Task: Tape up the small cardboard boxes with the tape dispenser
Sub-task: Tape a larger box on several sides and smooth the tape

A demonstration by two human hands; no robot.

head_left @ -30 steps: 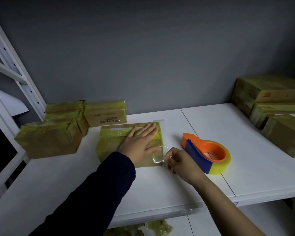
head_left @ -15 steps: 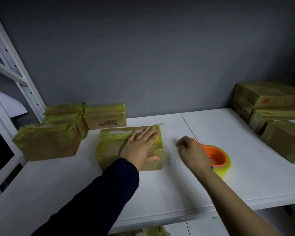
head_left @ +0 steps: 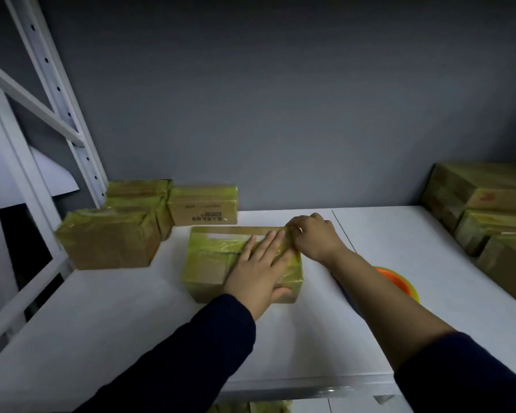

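While my left hand point(head_left: 256, 271) lies flat, fingers straight, on the cardboard box point(head_left: 212, 263) mid-shelf, my right hand point(head_left: 315, 238) curls its fingers over the box's far right corner.
I see a squat brown block wrapped in glossy yellowish tape that wrinkles across its top, with a plain brown strip along its far edge. To its right the round orange tape dispenser point(head_left: 395, 283) rests on the smooth white shelf point(head_left: 131, 323), mostly hidden behind my forearm. Similar taped boxes point(head_left: 111, 236) sit far left.
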